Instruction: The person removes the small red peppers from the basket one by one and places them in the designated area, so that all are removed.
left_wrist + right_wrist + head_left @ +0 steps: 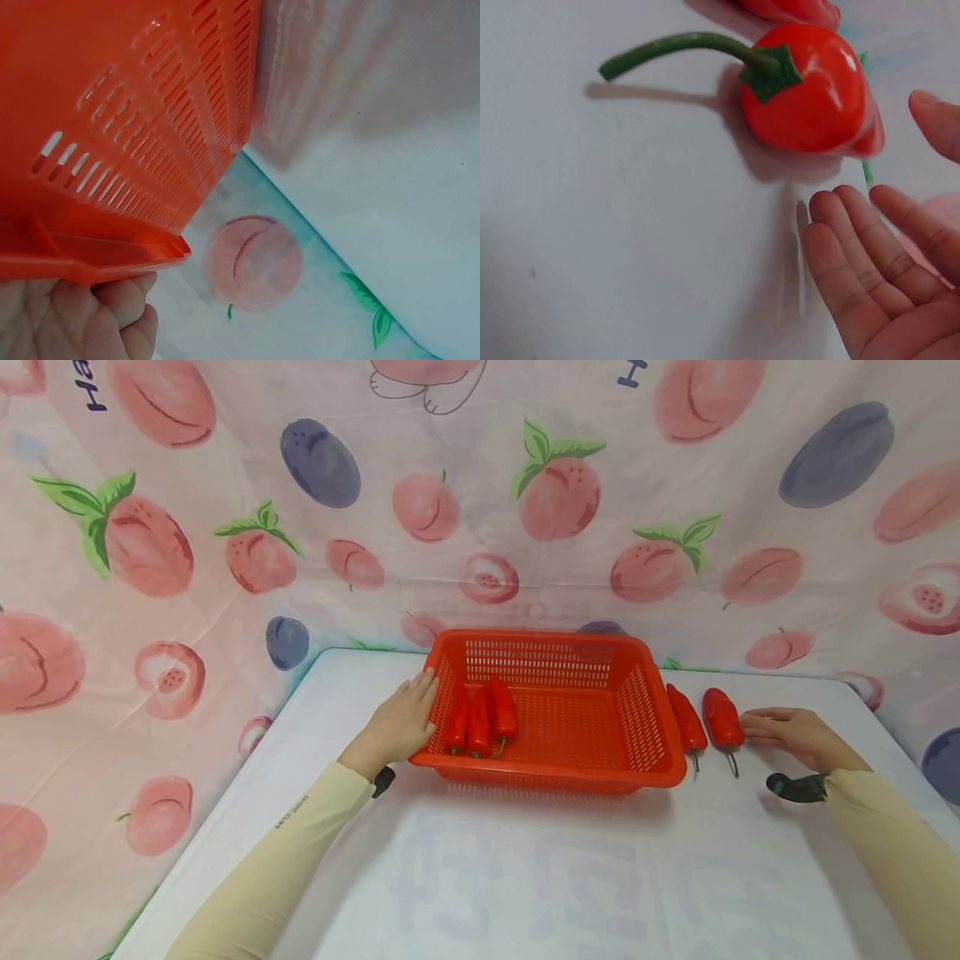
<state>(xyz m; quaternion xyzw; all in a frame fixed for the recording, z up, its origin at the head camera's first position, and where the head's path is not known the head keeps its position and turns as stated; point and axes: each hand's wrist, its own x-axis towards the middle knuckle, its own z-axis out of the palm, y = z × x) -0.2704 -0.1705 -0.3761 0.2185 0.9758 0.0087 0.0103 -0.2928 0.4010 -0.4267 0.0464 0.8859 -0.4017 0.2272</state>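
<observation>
A red plastic basket [555, 781] with slotted walls stands on the table. My left hand [397, 722] rests on its left rim, fingers stretched along it; the left wrist view shows the palm [67, 322] against the rim's underside. Inside the basket, at its left end, lie three red peppers [480, 722] with green stems. Two more red peppers lie on the table just right of the basket, one near its wall [687, 718], the other [723, 720] farther out. Beside this outer pepper is my right hand [795, 735], fingers extended toward it and thumb apart, holding nothing.
The white table [540, 877] has faint lettering on its cover. Behind it and to the left hangs a fruit-printed cloth [480, 527], close to the table's back edge. Dark wrist straps [798, 787] sit at both sleeves.
</observation>
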